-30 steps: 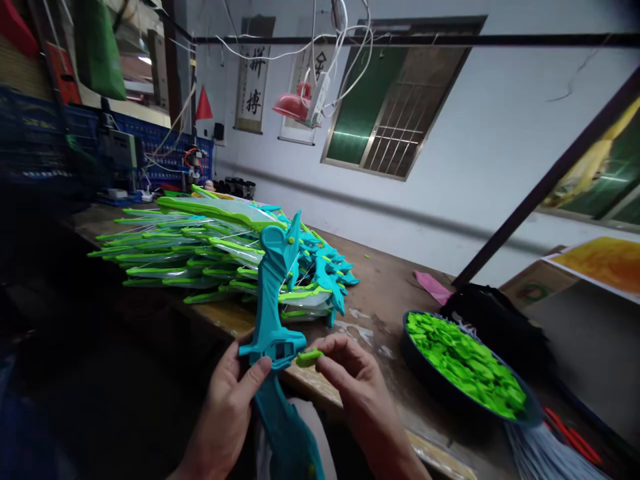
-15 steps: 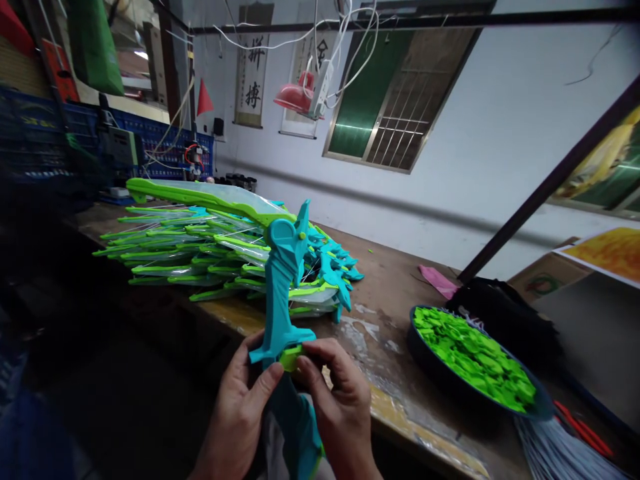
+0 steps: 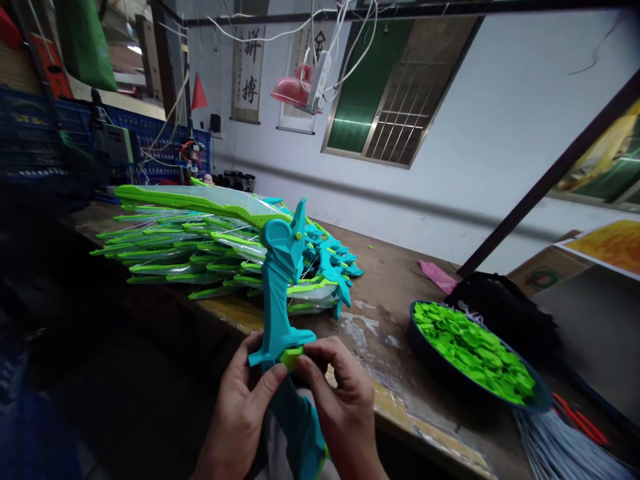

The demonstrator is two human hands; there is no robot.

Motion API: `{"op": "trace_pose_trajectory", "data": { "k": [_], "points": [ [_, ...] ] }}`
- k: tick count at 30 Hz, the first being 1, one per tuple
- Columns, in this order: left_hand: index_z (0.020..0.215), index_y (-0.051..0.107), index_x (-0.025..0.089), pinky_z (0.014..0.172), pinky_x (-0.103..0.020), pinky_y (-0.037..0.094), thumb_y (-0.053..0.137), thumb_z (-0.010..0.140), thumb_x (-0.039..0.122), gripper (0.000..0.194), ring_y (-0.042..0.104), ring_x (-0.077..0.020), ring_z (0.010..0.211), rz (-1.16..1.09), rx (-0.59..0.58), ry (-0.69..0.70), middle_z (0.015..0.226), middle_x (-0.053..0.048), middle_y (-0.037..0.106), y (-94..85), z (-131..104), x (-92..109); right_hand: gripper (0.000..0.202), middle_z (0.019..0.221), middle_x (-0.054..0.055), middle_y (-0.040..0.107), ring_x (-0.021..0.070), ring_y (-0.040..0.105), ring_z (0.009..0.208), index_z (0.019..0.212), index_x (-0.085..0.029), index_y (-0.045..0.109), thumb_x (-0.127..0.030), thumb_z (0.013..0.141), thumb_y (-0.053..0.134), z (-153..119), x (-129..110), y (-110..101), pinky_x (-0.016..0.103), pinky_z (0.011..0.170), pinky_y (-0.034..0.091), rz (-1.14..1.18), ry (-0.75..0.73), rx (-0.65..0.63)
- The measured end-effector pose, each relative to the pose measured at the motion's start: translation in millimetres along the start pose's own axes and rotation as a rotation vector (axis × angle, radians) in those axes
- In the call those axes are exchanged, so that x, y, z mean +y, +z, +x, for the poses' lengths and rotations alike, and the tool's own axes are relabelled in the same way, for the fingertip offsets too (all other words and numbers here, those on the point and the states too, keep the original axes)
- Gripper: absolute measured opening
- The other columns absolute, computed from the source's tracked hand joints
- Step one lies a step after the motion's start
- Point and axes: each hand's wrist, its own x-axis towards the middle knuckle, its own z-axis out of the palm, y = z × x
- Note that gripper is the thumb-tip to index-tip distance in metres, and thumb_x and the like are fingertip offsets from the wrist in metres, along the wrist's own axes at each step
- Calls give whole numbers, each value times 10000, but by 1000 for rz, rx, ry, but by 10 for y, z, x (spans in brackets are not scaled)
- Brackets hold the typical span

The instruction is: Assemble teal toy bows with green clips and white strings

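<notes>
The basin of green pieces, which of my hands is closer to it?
Right. Your right hand is just left of the basin; your left hand is farther left.

From here I see the pile (image 3: 225,248) at the left on the counter (image 3: 393,267), the wall (image 3: 475,147) behind; right of it the basin (image 3: 544,399), parts (image 3: 475,350) in it, cloth (image 3: 436,275) behind, strands (image 3: 555,447) before it, rightward
</notes>
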Motion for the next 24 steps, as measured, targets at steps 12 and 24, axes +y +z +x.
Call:
{"op": "trace_pose_trajectory", "data": {
  "k": [12,24],
  "points": [
    [1117,592,190,742,-268,554,816,770,474,501,724,-229,807,185,115,30,886,-56,770,63,-165,29,247,971,48,639,219,611,894,1109,-208,667,-347,905,656,166,-31,-237,310,780,493,20,270,-456],
    [1249,526,212,827,-283,562,800,812,449,567,727,-277,1019,150,-11,-87,1071,-76,779,-67,-89,-147,179,804,2,613,169,569,750,932,-178,677,-273,793,736,24,20,-229,257,672,458,60,384,-259]
  ]
}}
